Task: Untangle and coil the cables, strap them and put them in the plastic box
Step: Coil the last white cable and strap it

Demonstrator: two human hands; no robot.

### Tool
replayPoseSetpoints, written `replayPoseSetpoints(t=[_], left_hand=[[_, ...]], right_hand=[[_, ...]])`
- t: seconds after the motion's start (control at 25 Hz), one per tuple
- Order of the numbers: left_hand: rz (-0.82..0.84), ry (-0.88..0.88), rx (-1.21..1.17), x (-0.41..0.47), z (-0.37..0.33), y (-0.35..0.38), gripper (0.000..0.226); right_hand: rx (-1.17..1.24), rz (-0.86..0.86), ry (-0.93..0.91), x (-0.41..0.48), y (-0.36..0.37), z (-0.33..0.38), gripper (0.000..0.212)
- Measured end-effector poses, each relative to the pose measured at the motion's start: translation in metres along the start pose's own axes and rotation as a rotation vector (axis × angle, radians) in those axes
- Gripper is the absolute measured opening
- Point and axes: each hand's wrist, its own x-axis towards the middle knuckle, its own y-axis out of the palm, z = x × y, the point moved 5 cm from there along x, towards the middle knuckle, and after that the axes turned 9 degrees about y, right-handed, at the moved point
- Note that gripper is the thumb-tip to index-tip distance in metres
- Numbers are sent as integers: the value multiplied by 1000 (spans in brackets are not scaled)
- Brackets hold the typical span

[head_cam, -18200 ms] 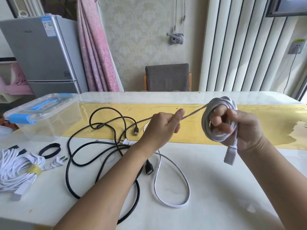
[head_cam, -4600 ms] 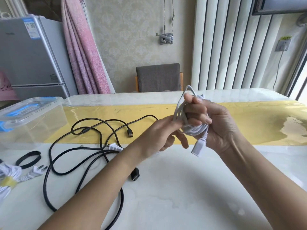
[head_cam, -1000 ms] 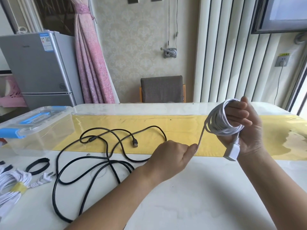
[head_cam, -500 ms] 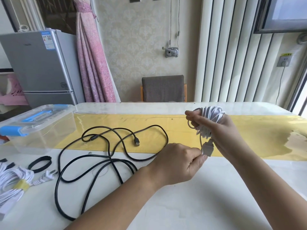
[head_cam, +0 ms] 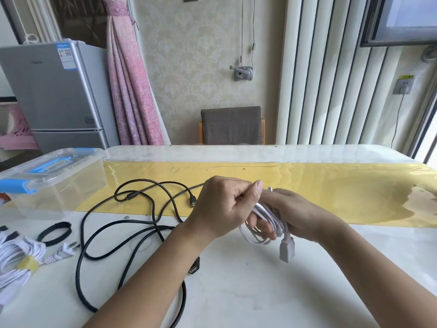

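left hand (head_cam: 224,207) fingers curled, gripping strands of white cable coil (head_cam: 262,224) | right hand (head_cam: 302,216) curled round same coil, touching left | coil: smooth flat white loops, oval, held above table (head_cam: 236,292) | boxy connector (head_cam: 287,250) hangs downward | limp black cable (head_cam: 142,229) sprawled left of hands | clear plastic box (head_cam: 59,185) far left, lid on
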Motion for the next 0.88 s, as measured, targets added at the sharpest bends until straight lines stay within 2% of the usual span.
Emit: replayPoseSetpoints(t=[0.12, 0.2, 0.32, 0.4, 0.52, 0.6, 0.76, 0.88], left_hand=[[50, -103, -9, 0, 14, 1, 51], [75, -159, -38, -2, 19, 3, 54], [102, -269, -123, -4, 27, 8, 42], [136, -379, -326, -7, 29, 23, 44], [181, -537, -601, -12, 22, 37, 62], [240, -577, -738, -12, 15, 36, 52], [372, -564, -758, -9, 13, 28, 18], [386, -530, -728, -8, 4, 32, 14]], right_hand=[[185, 111, -43, 2, 0, -1, 68], [260, 118, -107, 3, -2, 1, 56], [383, 91, -191, 3, -8, 4, 42], [419, 90, -225, 2, -11, 5, 41], [397, 113, -233, 0, -10, 8, 40], [380, 132, -220, -1, -9, 8, 40], [353, 212, -214, -5, -12, 8, 36], [351, 242, -171, -6, -11, 8, 34]])
